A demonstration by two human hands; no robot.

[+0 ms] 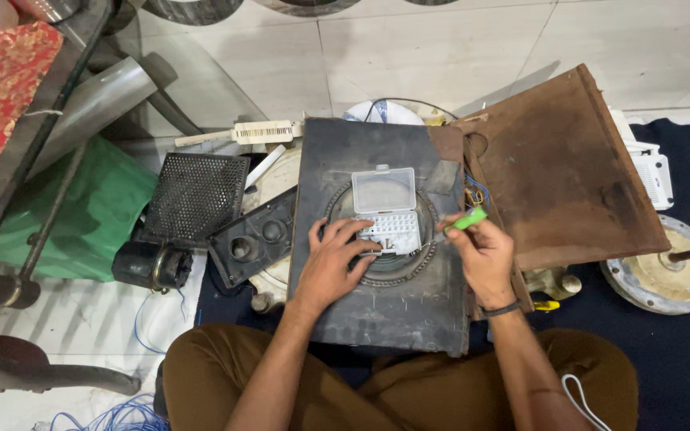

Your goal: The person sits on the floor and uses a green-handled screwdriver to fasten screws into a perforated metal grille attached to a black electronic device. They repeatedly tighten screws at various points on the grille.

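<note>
Landmark: the dark speaker box (pixel 377 303), lying face up across the person's lap, with a round speaker ring (pixel 393 275) in its middle.
Bit case (pixel 389 219): a small clear plastic case resting on the ring; its lid (pixel 383 190) is hinged back, away from the person.
Case contents: rows of small bits sit in the lower tray; too small to tell whether any slot is bare. The lid looks bare inside.
Left hand (pixel 335 259): on the box, fingers spread and slightly curled, tips touching the near-left edge of the case tray; it grips nothing.
Right hand (pixel 482 257): at the right edge of the box, fingers closed round a green-handled screwdriver (pixel 466 220), its shaft pointing toward the case.
Risk, case: it sits loose on an uneven ring; a nudge from either hand could probably tip it and spill bits into the speaker or onto the floor.
Risk, driver tip: held close to the tray, a slip might jab the case or the speaker cone.
Risk, box: it is balanced on crossed legs, so a shift of the knees could slide it.
Left of box: black mesh grille (pixel 195 195), green bag (pixel 81 211).
Right of box: brown board (pixel 561 172), leaning partly over the corner.
</note>
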